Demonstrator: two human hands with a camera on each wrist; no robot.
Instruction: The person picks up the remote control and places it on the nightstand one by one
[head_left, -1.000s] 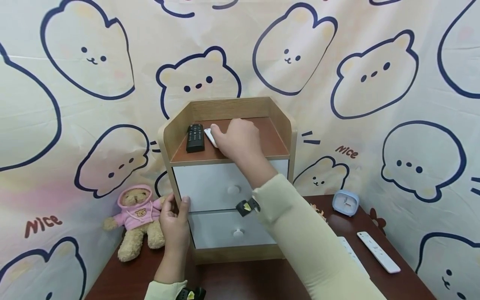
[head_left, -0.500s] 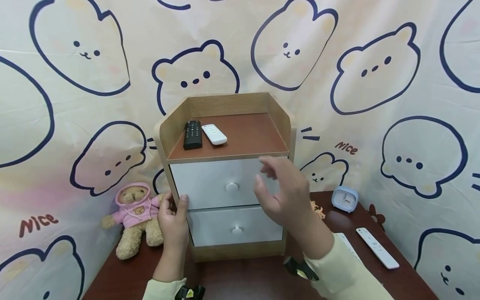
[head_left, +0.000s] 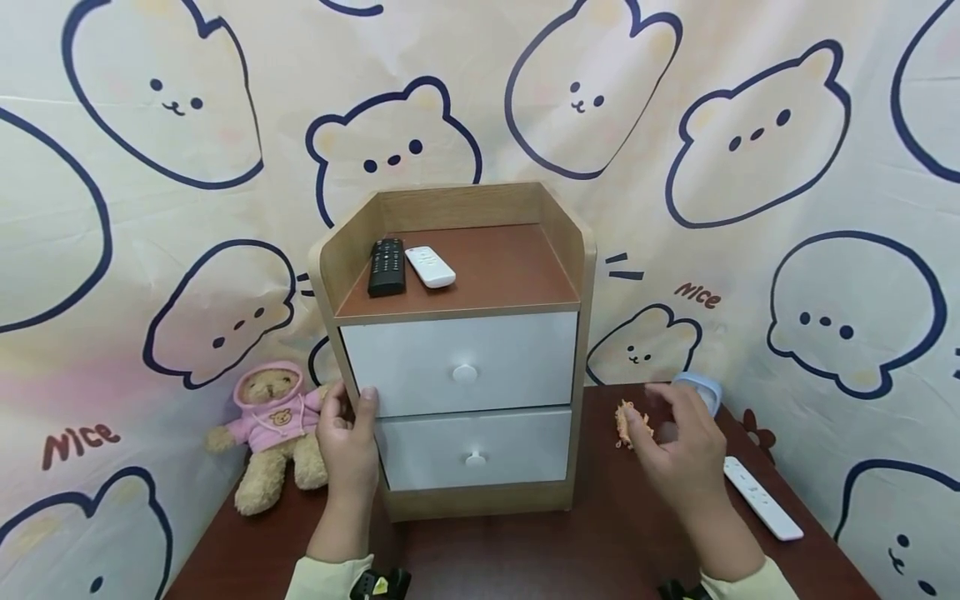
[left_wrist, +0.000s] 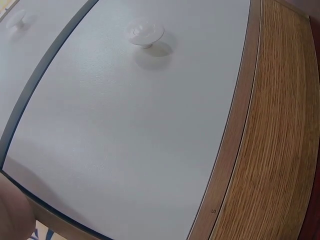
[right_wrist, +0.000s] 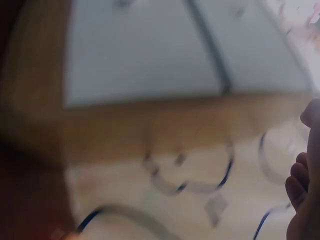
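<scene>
A small wooden cabinet (head_left: pixel 480 504) with two white drawers stands on the table. My left hand (head_left: pixel 348 450) grips its left edge, thumb against the front and fingers along the side. Only a bit of that hand (left_wrist: pixel 15 212) enters the left wrist view. On the cabinet's top shelf lie a black remote control (head_left: pixel 387 268) and a smaller white remote (head_left: pixel 431 267), side by side. To the cabinet's right, my right hand (head_left: pixel 686 458) hovers with loosely bent fingers and nothing visible between them. It overlaps a light-blue clock (head_left: pixel 701 387) and is near a frilly orange item (head_left: pixel 626 423).
A plush bear (head_left: pixel 273 425) in a pink hoodie sits left of the cabinet. A long white bar with small marks (head_left: pixel 762 500) lies at the right on the dark red table (head_left: pixel 480 554). Behind hangs a cloth (head_left: pixel 637 250) printed with cartoon animals.
My right hand has let go of the white remote on the shelf, drawn back and moved down right toward the clock. The left hand has stayed at the cabinet's edge.
</scene>
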